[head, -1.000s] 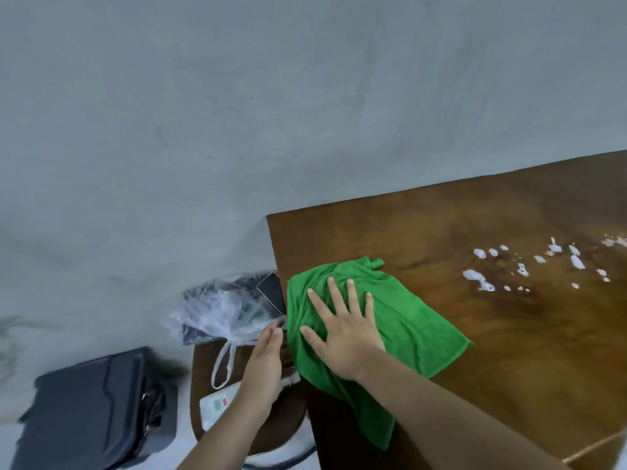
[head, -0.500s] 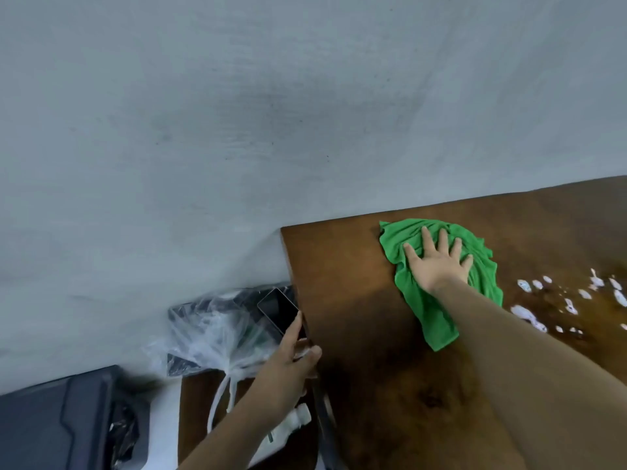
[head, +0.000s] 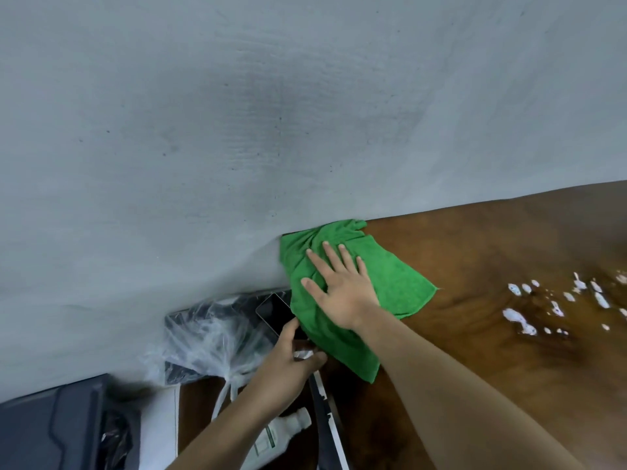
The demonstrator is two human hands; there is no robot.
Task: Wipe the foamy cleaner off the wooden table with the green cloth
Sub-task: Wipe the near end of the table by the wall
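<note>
The green cloth (head: 397, 283) lies spread over the far left corner of the wooden table (head: 475, 259), one end hanging over the left edge. My right hand (head: 342, 290) presses flat on it with fingers straight and spread. White foam blobs (head: 519, 320) dot the tabletop to the right, apart from the cloth. My left hand (head: 291, 361) grips the table's left edge just below the cloth, thumb on top and fingers curled down the side; a small white glint shows under the thumb.
A grey wall runs along the table's far edge. Left of the table, lower down, stand a clear plastic bag (head: 210, 337), a dark phone (head: 276, 312), a white bottle (head: 271, 439) on a brown surface, and a dark case (head: 51, 429).
My right hand slid the cloth from the near left edge up to the far side, then left into the far corner. The left hand moved up to the table's left edge and took hold.
</note>
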